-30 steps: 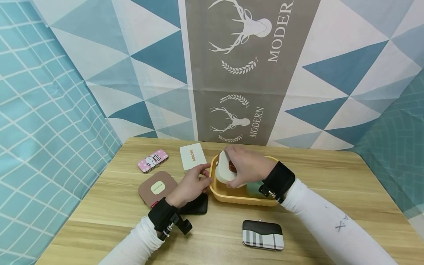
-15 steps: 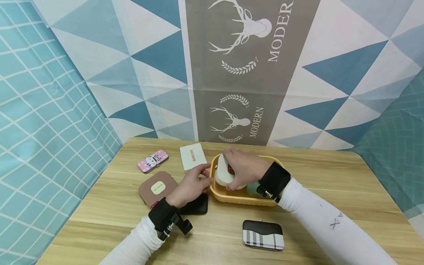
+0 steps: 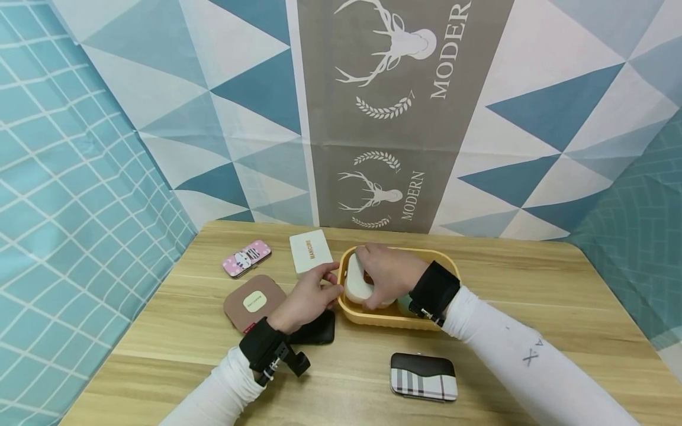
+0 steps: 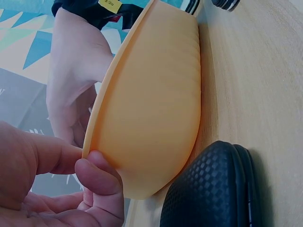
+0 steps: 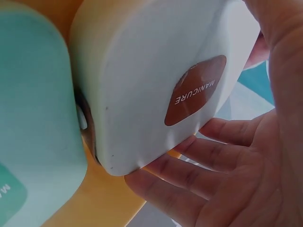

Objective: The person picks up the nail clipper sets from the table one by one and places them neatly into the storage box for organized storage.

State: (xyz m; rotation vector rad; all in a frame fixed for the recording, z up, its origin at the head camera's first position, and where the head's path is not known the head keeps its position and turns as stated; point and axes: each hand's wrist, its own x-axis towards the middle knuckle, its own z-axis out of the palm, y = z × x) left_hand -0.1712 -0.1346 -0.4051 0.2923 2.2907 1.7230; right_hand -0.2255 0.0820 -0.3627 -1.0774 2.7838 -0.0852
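Observation:
My right hand [image 3: 393, 271] grips a white manicure case [image 5: 137, 80] with a brown label, fingers along one side. The case sits low inside the left end of a yellow storage basket [image 3: 373, 320]. Beside it in the basket is a mint green case [image 5: 33, 104], mostly covered by my right hand and wrist in the head view. My left hand [image 3: 309, 299] pinches the basket's left rim between thumb and finger, as the left wrist view shows against the basket wall [image 4: 147, 99].
Left of the basket lie a white MANICURE case [image 3: 311, 251], a pink cartoon case [image 3: 246, 258], a brown case [image 3: 245, 299] and a black case [image 3: 319, 330] partly under my left hand. A black and plaid case [image 3: 423, 378] lies in front on the wooden table [image 3: 533, 296].
My right hand has moved left and slightly down with the white manicure case, which now sits lower and flatter in the basket. The left hand has stayed on the rim.

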